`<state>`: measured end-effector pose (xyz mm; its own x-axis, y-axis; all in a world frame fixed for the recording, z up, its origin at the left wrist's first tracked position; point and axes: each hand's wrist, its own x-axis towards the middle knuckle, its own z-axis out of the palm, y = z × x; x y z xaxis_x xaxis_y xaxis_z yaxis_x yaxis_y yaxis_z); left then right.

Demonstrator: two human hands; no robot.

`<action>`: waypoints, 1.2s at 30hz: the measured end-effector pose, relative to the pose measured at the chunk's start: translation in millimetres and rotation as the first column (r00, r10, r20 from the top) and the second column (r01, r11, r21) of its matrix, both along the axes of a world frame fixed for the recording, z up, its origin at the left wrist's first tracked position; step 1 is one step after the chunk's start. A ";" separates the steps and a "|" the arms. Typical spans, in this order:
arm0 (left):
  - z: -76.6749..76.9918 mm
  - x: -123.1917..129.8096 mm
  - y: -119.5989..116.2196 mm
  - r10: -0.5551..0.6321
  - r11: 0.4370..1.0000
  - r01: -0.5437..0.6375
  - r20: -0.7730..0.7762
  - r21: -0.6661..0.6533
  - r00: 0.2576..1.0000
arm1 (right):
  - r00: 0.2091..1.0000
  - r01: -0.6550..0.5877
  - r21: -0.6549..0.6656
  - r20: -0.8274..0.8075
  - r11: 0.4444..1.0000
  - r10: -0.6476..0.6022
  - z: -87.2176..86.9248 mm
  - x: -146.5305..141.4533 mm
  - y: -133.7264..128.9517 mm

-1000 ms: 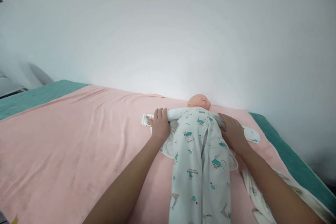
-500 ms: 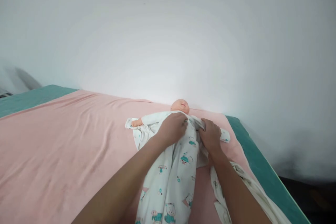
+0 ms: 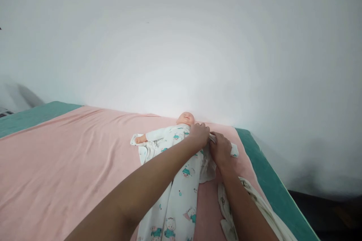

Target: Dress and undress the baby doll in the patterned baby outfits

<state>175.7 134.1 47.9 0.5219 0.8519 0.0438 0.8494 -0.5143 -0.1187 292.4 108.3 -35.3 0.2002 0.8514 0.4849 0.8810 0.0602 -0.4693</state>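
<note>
A baby doll [image 3: 186, 118] lies on its back, head toward the wall, with white printed baby clothes [image 3: 181, 192] spread over and under it. Its arm on the left rests on a printed sleeve, the small hand showing. My left hand [image 3: 199, 135] is closed on the cloth at the doll's shoulder on the right. Right beside it, my right hand [image 3: 220, 147] grips a fold of the same cloth. The doll's other arm is hidden by my hands and the fabric. A printed sleeve end [image 3: 234, 150] sticks out past my right hand.
A pink sheet [image 3: 70, 165] covers the bed, with teal bedding [image 3: 263, 165] along the right edge and at the far left. Another rumpled white cloth [image 3: 263, 203] lies by my right forearm. A pale wall [image 3: 181, 45] stands behind.
My left hand has moved right from the doll's chest to the shoulder beside my right hand, uncovering the printed cloth on the chest. The whole view has shifted slightly.
</note>
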 end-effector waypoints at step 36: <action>5.5 -39.8 14.9 -0.086 0.995 0.083 -0.060 -0.046 0.994 | 0.591 0.125 0.179 -0.803 0.976 0.071 -23.2 42.9 17.9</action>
